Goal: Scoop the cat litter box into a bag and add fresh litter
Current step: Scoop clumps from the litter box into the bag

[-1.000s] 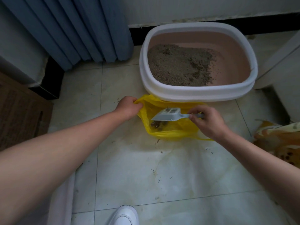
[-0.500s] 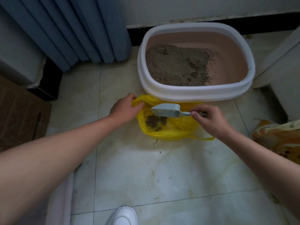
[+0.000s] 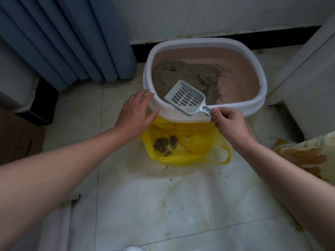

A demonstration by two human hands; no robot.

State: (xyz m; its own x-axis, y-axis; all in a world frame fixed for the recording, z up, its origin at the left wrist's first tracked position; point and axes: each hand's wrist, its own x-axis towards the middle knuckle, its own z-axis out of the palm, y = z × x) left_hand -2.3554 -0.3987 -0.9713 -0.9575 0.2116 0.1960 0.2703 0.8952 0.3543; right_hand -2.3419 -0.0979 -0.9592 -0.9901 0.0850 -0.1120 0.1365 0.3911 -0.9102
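Head view: The litter box is a rounded oblong tub of smooth plastic, with a thick white rim and a dusty pink inside. It stands on the floor against the black baseboard. Grainy grey-brown litter is heaped in its left half, and the right half shows bare pink floor.

The right hand pinches the thin handle of a pale grey-blue plastic scoop. The scoop has a slotted bottom and low side walls. It crosses the near rim, tilted, with its head over the litter, and nothing lies in it.

The left hand is flat, its fingers straight and spread. The fingertips are at the near-left corner of the rim and the thumb is by the outer wall.

A thin, crinkled yellow plastic bag lies open on the floor against the box's front wall, between the two forearms. Dark clumps sit inside it, and a handle loop trails to the right.

Pleated blue curtains hang at the left, just beside the box. A white cabinet stands close on the right, and below it is a printed orange and cream sack. A brown cardboard box sits at the far left. The pale glossy floor tiles carry scattered grains near the bag.
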